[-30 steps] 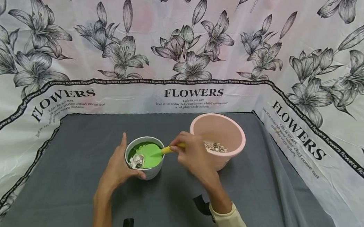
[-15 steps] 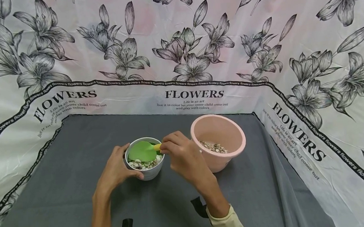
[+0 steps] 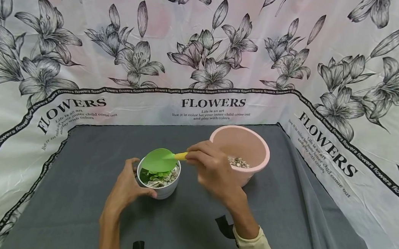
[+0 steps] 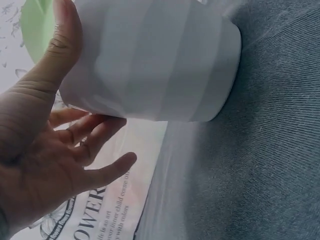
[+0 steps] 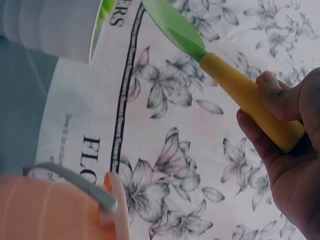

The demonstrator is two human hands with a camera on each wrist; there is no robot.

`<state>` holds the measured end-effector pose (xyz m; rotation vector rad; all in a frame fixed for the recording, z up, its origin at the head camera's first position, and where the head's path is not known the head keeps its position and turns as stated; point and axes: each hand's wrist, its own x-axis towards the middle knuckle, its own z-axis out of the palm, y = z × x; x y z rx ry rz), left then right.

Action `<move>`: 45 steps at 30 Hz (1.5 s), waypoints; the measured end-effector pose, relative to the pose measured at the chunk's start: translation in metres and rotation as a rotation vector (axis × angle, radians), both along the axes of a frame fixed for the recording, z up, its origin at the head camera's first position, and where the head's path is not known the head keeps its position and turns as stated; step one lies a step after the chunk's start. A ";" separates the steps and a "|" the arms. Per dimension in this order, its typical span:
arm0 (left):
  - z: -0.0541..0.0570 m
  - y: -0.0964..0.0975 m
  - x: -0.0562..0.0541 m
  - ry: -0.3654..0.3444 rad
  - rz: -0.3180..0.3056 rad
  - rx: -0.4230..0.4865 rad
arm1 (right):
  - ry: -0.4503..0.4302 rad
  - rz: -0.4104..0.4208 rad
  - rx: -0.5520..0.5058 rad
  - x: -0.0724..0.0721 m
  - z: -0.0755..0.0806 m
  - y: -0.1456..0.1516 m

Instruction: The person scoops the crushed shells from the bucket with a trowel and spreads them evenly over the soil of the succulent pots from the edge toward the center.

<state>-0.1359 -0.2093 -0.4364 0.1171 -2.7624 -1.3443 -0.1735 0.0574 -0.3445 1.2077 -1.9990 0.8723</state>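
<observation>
My left hand (image 3: 125,187) steadies a white pot (image 4: 160,60), its thumb on the near side and fingers around the left. In the head view, pale stone-like chips (image 3: 163,180) and a bright green patch show inside the white pot. My right hand (image 3: 213,169) holds a small trowel by its yellow handle (image 5: 242,95). The trowel's green blade (image 3: 159,160) is above the far part of the pot's opening, covering some of what is inside. In the right wrist view the blade stands apart from the pot's rim.
Just behind my right hand stands a larger pink pot (image 3: 260,151) with more chips (image 3: 238,162) at its bottom. A grey handle (image 5: 75,180) crosses its side. Grey cloth (image 3: 85,165) covers the table, and a flower-printed curtain (image 3: 213,70) rises behind.
The trowel's blade first dipped into the white pot, spreading chips there. Then it lifted above the rim, and my right hand drew back to the right. My left hand stays on the pot.
</observation>
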 end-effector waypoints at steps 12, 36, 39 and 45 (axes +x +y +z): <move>-0.003 0.001 0.001 0.098 -0.135 -0.047 | 0.010 -0.234 -0.127 -0.016 0.006 0.047; 0.031 0.160 -0.060 0.358 -0.293 -0.105 | -0.167 -0.787 0.360 -0.060 -0.031 0.113; 0.023 0.170 -0.066 0.352 -0.306 -0.139 | -0.296 -0.833 0.440 -0.058 -0.030 0.110; 0.014 0.173 -0.069 0.423 -0.266 -0.119 | -0.410 -0.847 0.470 -0.057 -0.025 0.101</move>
